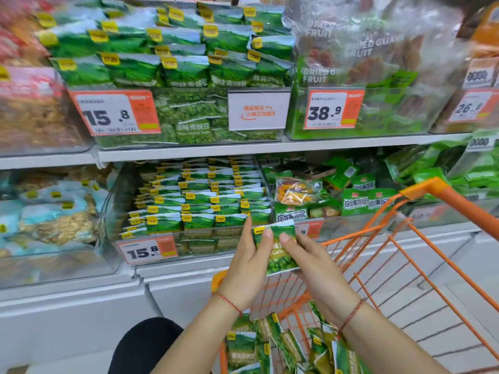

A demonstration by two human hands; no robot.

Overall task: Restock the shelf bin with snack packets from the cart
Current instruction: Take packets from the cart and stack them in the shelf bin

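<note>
Green snack packet (275, 248) front and centre, held up between both hands just in front of the lower shelf bin (189, 201), at its right front corner and above the near end of the cart (378, 265). I see the left hand (248, 265) gripping the packet's left edge, thumb across the front near the yellow tag, index finger stretched up behind it. The right hand (316, 265) pinches the right side, thumb on the printed face, fingers curled behind. Both wrists carry a thin red string bracelet. The bin is packed with neat rows of matching green packets, yellow tags showing on top, and an orange price tag (147, 249) reading 15.8 hangs on its front. Down in the orange wire cart, more green packets (270, 346) lie in a loose heap. To the right of the bin sits a jumble of other green bags and one clear pack with orange pieces (294, 190). On the upper shelf, a second bin of green packets (172, 60), with dried fruit bags (359, 63) beside it, tagged 38.9.
</note>
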